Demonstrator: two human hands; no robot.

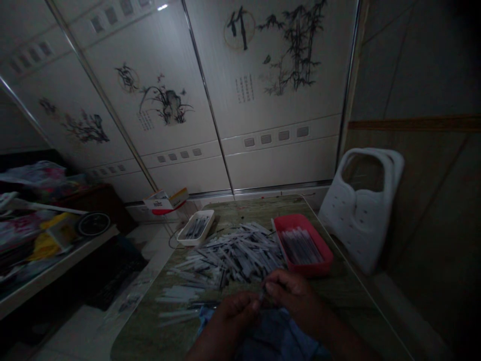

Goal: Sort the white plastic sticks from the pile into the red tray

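Close to the table's near edge, my left hand (pixel 240 310) and my right hand (pixel 291 295) meet with fingertips pinched on a small, slim, pen-like piece (pixel 262 295). Dim light hides its details. Beyond the hands spreads a large loose pile of pens (pixel 240 250), whitish and clear with dark parts. Smaller groups of whitish, pen-like sticks (pixel 179 294) lie left of my left hand. A red plastic tray (pixel 326 250) past my right hand contains a row of similar pens (pixel 301 245). Under my wrists is a blue cloth (pixel 280 333).
A white tray (pixel 209 220) with dark slim pieces sits at the table's far left. Behind it, an open box (pixel 165 201) rests on a red stool. White folded chairs (pixel 363 210) lean at the right wall. A cluttered shelf (pixel 56 268) stands left of the table (pixel 141 328).
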